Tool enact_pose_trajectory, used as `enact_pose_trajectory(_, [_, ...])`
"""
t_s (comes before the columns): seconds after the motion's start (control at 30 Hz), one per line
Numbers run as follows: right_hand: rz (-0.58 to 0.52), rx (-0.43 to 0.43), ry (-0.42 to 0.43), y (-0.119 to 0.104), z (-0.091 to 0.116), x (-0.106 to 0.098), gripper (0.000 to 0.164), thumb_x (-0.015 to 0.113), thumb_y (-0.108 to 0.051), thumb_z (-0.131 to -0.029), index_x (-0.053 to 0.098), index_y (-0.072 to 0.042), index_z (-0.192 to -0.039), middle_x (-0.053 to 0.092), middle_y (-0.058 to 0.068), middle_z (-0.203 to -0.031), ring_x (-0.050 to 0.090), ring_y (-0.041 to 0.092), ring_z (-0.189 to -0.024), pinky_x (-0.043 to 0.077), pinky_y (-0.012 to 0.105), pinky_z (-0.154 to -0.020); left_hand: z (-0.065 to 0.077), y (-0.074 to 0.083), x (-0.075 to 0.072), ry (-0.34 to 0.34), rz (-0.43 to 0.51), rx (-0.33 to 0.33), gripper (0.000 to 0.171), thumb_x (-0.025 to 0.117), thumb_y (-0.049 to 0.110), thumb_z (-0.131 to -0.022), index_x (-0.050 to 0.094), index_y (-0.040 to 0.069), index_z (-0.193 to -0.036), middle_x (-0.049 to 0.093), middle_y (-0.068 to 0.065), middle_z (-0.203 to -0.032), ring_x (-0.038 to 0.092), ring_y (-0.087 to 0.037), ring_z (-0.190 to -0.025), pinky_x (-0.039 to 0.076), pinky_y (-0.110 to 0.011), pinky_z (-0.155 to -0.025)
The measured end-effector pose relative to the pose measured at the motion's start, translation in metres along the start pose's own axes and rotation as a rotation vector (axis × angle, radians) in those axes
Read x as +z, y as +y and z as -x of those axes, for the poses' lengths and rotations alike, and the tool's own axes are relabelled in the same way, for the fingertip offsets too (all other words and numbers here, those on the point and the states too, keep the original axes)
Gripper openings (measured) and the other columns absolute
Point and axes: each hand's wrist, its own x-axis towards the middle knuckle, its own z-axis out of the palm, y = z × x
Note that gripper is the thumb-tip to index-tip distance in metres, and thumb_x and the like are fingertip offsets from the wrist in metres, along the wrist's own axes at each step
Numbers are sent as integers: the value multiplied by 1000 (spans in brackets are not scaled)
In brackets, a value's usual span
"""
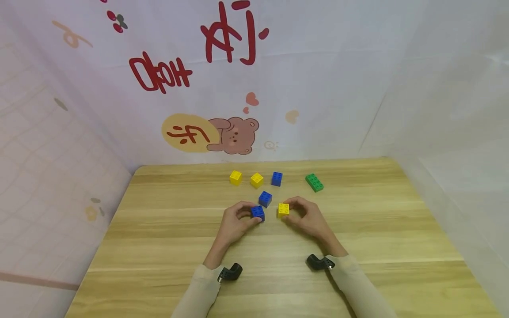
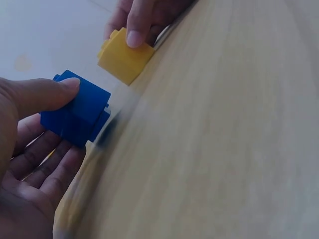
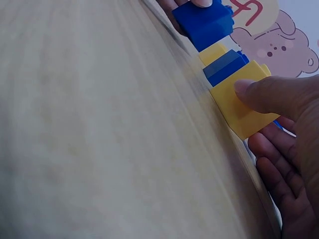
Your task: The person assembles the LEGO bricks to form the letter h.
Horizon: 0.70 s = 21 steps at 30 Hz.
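Observation:
My left hand point(image 1: 235, 223) pinches a blue building block point(image 1: 258, 213) between thumb and fingers; its studs face up in the head view. To its right, my right hand point(image 1: 309, 217) grips a yellow building block point(image 1: 283, 210), also studs up, with the thumb on its near side in the right wrist view. A narrow gap separates the two held blocks. Just behind them stands another blue block point(image 1: 265, 198), close to the left hand's block. In the left wrist view the held blue block point(image 2: 77, 107) is in front and the yellow block point(image 2: 125, 56) lies beyond it.
Along the back of the wooden table point(image 1: 159, 247) stand a yellow block point(image 1: 235, 178), a second yellow block point(image 1: 256, 180) and a blue block point(image 1: 277, 179). Farther right lies a longer green block point(image 1: 314, 182). A printed white curtain point(image 1: 326, 88) hangs behind the table.

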Motion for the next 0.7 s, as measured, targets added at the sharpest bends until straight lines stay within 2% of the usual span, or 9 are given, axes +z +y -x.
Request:
enact_pose_trajectory(0.17, [-13, 16, -15, 2, 1, -2, 42, 85, -6, -83, 69, -7, -121, 73, 12, -115, 67, 34, -107, 53, 57, -103, 0, 7, 2, -12, -15, 13, 38, 85, 8, -84, 71, 10, -119, 70, -11, -124, 71, -26, -107, 62, -34, -95])
enact_pose_trajectory(0.33, [-29, 0, -9, 3, 0, -4, 40, 88, -14, -82, 70, -16, -118, 74, 3, -111, 68, 24, -104, 56, 46, -101, -3, 16, 2, -9, -32, 15, 37, 84, 8, -85, 71, 13, -119, 70, -7, -124, 69, -23, -112, 60, -33, -99])
enact_pose_trajectory(0.53, [-26, -22, -13, 3, -1, -5, 40, 88, -19, -83, 71, -21, -118, 74, -2, -112, 68, 17, -103, 58, 30, -98, -6, 26, 3, -18, -27, 12, 36, 83, 8, -86, 71, 13, -120, 68, -7, -127, 68, -24, -114, 60, -34, -100])
enact_pose_trajectory(0.7, [1, -16, -7, 2, 0, -5, 39, 88, -20, -83, 71, -24, -117, 74, -5, -111, 68, 14, -103, 57, 26, -97, -11, 32, 5, -45, -35, 49, 37, 82, 10, -87, 69, 12, -122, 68, -9, -127, 69, -24, -115, 59, -32, -101])
